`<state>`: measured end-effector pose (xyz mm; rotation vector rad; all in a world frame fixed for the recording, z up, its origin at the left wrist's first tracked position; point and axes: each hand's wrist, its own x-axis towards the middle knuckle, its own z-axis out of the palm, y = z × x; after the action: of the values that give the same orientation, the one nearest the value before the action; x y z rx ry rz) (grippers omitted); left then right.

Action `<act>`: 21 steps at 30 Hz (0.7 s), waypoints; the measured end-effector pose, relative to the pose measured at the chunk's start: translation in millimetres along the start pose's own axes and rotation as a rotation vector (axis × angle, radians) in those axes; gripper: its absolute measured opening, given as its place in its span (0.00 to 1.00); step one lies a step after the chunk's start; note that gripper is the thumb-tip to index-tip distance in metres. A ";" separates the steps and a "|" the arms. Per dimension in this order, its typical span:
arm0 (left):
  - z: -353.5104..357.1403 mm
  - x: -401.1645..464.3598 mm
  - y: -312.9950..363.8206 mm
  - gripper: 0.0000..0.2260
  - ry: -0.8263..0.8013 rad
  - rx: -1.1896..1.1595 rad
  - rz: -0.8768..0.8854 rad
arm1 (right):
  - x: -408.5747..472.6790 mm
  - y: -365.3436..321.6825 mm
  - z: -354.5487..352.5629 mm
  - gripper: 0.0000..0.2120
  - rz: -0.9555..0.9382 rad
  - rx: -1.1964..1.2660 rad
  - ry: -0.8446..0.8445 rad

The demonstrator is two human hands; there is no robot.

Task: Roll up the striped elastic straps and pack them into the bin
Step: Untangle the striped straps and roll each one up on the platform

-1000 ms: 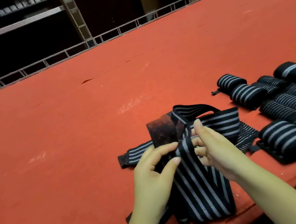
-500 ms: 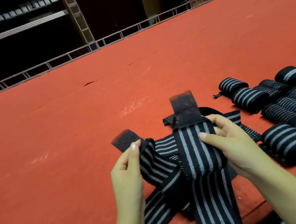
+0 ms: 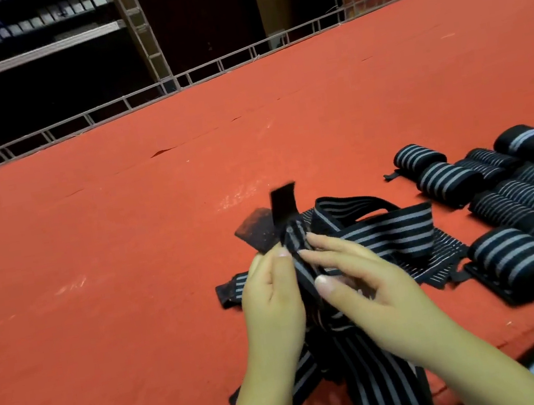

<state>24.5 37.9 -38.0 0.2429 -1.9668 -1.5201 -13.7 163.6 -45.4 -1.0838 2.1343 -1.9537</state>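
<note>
Your left hand (image 3: 271, 300) and right hand (image 3: 371, 285) sit close together, both pinching the loose striped strap (image 3: 391, 234) just above the red table (image 3: 116, 294). Its tail hangs toward you; the rolled straps (image 3: 506, 187) lie off right.

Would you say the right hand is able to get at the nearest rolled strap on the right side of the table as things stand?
Probably yes. The nearest rolled strap lies just right of the right hand with bare red table between them, but the hand would first have to release the loose strap it pinches.
</note>
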 end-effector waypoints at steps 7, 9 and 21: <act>1.5 -8.5 -0.6 0.24 -0.152 0.110 0.120 | 25.8 -10.9 -20.4 0.11 0.122 0.216 0.174; 1.7 -10.9 0.4 0.24 -0.189 0.105 0.138 | 31.5 -14.9 -23.5 0.14 0.140 0.302 0.092; 4.8 -13.6 7.4 0.10 -0.022 -0.186 -0.131 | 29.0 -14.9 -7.7 0.11 0.025 0.402 0.301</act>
<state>34.0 50.9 -36.7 0.2810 -1.8422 -1.7852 -32.4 155.8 -18.8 -0.7287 1.7324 -2.5182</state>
